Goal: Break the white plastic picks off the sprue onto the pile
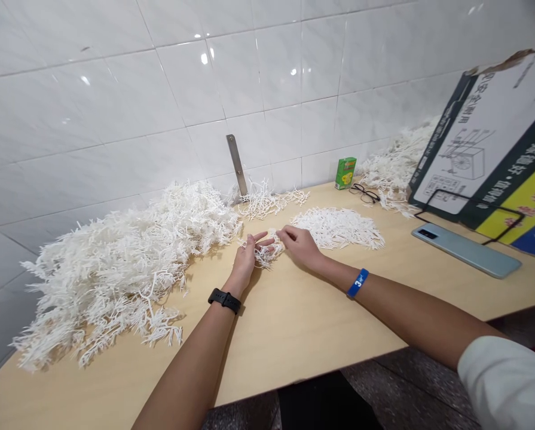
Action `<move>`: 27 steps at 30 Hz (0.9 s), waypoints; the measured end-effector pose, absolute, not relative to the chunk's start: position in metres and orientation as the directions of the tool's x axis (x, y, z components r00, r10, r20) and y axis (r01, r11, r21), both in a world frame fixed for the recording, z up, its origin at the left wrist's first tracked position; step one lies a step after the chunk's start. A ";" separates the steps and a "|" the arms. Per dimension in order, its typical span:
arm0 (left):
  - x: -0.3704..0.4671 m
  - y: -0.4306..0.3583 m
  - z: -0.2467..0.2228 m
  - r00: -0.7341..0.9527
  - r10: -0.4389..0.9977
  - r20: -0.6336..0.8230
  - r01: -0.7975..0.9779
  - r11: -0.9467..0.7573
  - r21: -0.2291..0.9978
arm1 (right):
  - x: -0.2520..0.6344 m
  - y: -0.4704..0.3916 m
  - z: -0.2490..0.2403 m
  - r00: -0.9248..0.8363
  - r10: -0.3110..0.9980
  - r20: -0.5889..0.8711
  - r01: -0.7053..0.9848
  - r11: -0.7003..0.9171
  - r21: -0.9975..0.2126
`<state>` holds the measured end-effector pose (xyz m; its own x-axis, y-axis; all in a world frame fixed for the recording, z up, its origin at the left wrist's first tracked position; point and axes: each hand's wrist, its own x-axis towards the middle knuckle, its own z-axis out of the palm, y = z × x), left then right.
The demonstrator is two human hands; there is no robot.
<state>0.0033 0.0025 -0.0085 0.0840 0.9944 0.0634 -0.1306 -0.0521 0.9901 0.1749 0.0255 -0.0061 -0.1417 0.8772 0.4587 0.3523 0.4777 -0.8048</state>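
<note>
My left hand (244,261), with a black watch strap at its wrist, holds a white branched plastic piece (266,255) between its fingers, some of them stretched out. At the upper right side of that piece, my right hand (300,246) is closed in a pinch; its fingertips meet the white strands. A large heap of similar white branched pieces (128,257) spreads over the table to the left. Just beyond my right hand lies a flatter pile of small white bits (341,228). Behind both hands is a smaller cluster of branched pieces (267,200).
A metal strip (237,164) stands up near the tiled wall (267,77). Toward the right on the wooden table (303,334) are a green box (345,173), glasses (364,193), another white heap (395,164), a phone (467,249), a black wire frame (473,202) and a large carton (486,149).
</note>
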 end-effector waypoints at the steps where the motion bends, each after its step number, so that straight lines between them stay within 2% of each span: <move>1: 0.004 0.002 -0.009 0.098 0.992 0.073 -0.103 -0.062 0.993 | 0.172 0.022 -0.005 -0.225 0.853 0.471 0.363 0.522 -0.772; 5: 0.007 0.001 -0.009 0.165 0.978 0.127 0.017 -0.132 0.991 | 0.164 0.014 -0.005 -0.463 0.778 0.424 0.433 0.616 -0.658; 7: 0.007 0.001 -0.009 0.174 0.972 0.156 0.097 -0.174 0.980 | 0.164 0.014 -0.008 -0.503 0.760 0.412 0.450 0.637 -0.626; 11: 0.005 0.003 -0.010 0.145 0.975 0.170 0.264 -0.204 0.943 | 0.166 0.017 -0.012 -0.532 0.768 0.357 0.462 0.616 -0.638; 18: -0.010 0.018 -0.021 -0.037 0.985 0.168 0.442 -0.134 0.887 | 0.163 0.006 -0.008 -0.640 0.686 0.347 0.316 0.646 -0.695; 21: -0.017 0.022 -0.020 -0.165 0.968 0.189 0.486 -0.087 0.870 | 0.160 -0.002 -0.005 -0.676 0.637 0.369 0.240 0.664 -0.708; 24: -0.022 0.023 -0.017 -0.182 0.967 0.179 0.420 -0.088 0.903 | 0.160 -0.001 -0.004 -0.624 0.658 0.421 0.260 0.683 -0.682; 27: -0.023 0.023 -0.018 -0.152 0.975 0.161 0.311 -0.107 0.944 | 0.168 0.013 -0.006 -0.393 0.796 0.461 0.436 0.602 -0.668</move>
